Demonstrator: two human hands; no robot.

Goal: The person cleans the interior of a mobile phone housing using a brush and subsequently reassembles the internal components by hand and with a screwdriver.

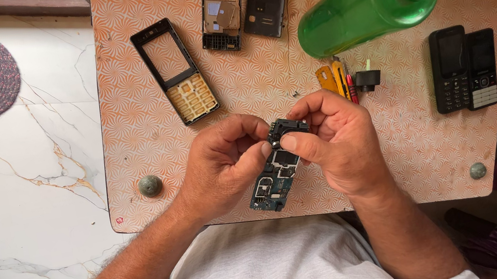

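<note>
Left hand (222, 164) and right hand (337, 137) closed on phone circuit board (275, 182); black top module (287, 129) pinched by thumbs. Disassembly step judged underway; steady prying called for next.

Soft even daylight, sharp focus, faint shadows, slight edge distortion

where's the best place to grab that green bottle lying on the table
Grip the green bottle around its wide body, coming down from above. It lies on its side on the table, neck pointing up-right and uncapped, so the broad middle offers the steadiest hold. Both hands are on the circuit board.
</note>
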